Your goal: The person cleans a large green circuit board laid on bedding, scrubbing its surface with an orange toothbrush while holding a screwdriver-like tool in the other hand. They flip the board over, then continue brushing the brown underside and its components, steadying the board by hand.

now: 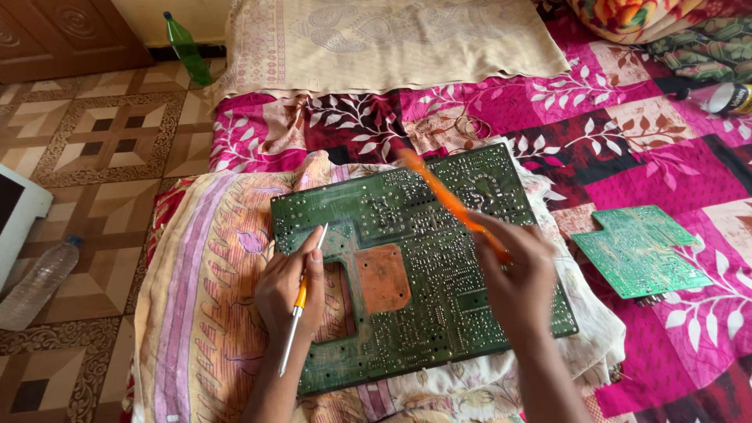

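A large green circuit board (423, 235), solder side up with an orange patch near its middle, lies on a patterned cloth over my lap. My left hand (288, 288) rests on the board's left edge and holds a thin white and yellow tool (301, 301) like a pen. My right hand (518, 272) is over the board's right part and grips a long orange tool (446, 197), blurred, that slants up to the left across the board.
A smaller green circuit board (638, 249) lies on the pink floral bedspread (650, 157) to the right. A beige cloth (384, 43) lies beyond. On the tiled floor at left are a clear plastic bottle (35, 283), a green bottle (186, 48) and a white device (16, 211).
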